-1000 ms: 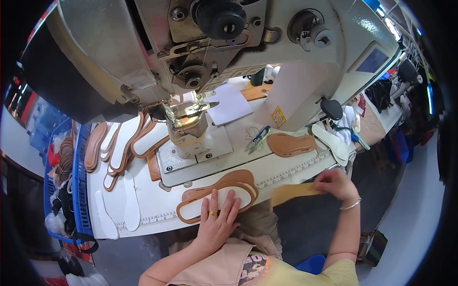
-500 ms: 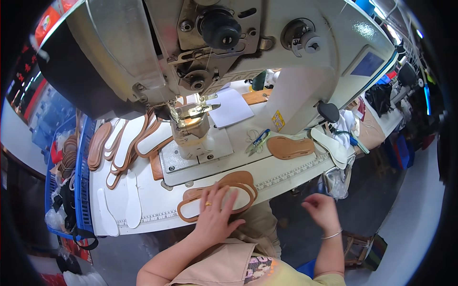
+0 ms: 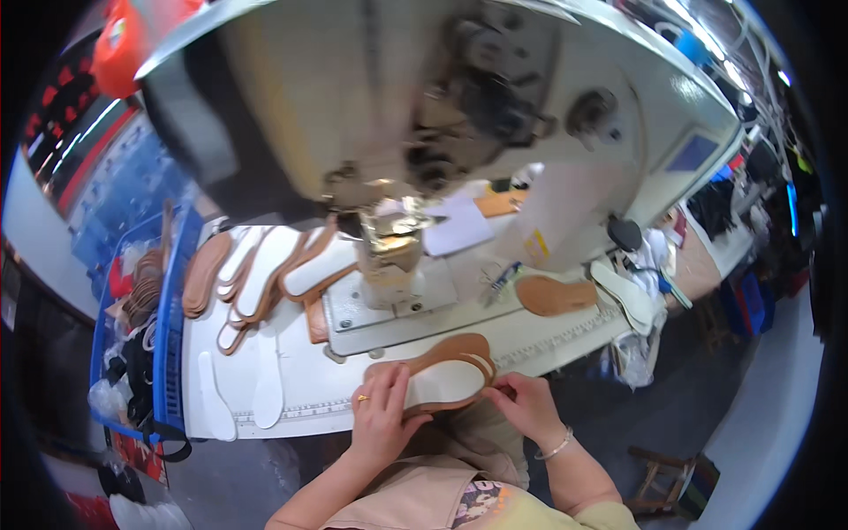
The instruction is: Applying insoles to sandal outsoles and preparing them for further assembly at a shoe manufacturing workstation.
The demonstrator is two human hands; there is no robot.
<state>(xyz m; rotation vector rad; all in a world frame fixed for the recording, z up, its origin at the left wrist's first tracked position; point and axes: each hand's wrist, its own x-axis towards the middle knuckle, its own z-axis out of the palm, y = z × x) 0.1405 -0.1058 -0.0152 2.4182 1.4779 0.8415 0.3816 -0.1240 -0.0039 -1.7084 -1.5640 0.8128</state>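
Insole stack [image 3: 449,382]: one, brown layers with a white sheet uppermost, lying at the front edge of the worktop [image 3: 305,378], below the machine's bed plate; a brown layer shows along its far side.

Left hand [image 3: 382,413]: fingers laid together over the stack's left end, thumb set apart toward the near side. Whether it clasps or merely rests cannot be told.

Right hand [image 3: 525,406]: thumb and fingertips pinching the stack's right end at the edge; how many layers lie between them is hidden.

Sewing machine [image 3: 658,110]: one, upper parts blurred, its foot and post beyond the hands.

Left of worktop: a row of brown and white insoles [image 3: 263,276], partly overlapping; two loose white strips [image 3: 268,380]; a blue basket [image 3: 170,389] of mixed materials.

Right of worktop: one brown sole [image 3: 555,295]; one white piece [image 3: 624,296]; snips [image 3: 503,279], blurred.

Hazards, as judged: layers could slide out of register if the right hand pulls at the edge while the left bears lightly; the white sheet could crease if both ends are squeezed inward; the stack could tip off the front edge (it lies close to the drop) should both hands release it badly placed.
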